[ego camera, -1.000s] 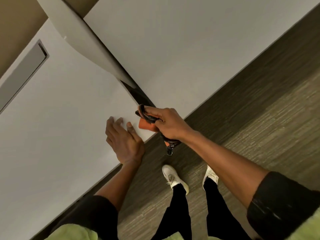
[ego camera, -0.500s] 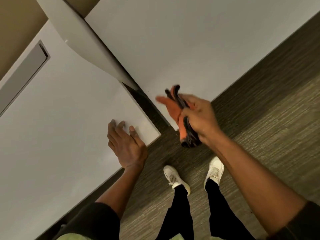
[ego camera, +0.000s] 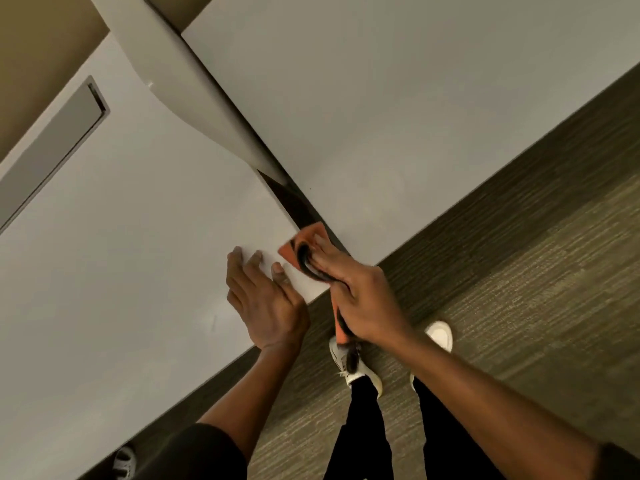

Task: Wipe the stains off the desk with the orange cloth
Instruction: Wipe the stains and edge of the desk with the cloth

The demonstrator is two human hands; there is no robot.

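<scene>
right hand [ego camera: 360,299] clamps orange cloth [ego camera: 304,244] on desk [ego camera: 138,237] corner beside flat left hand [ego camera: 266,306].

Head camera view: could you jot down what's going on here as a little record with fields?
scene: person standing at the corner of a white desk
right hand: grip closed on the orange cloth, pressing it on the desk corner
left hand: flat on the desk, fingers spread
cloth tail: hangs below the right hand
floor: dark carpet
stains: none clearly visible
</scene>
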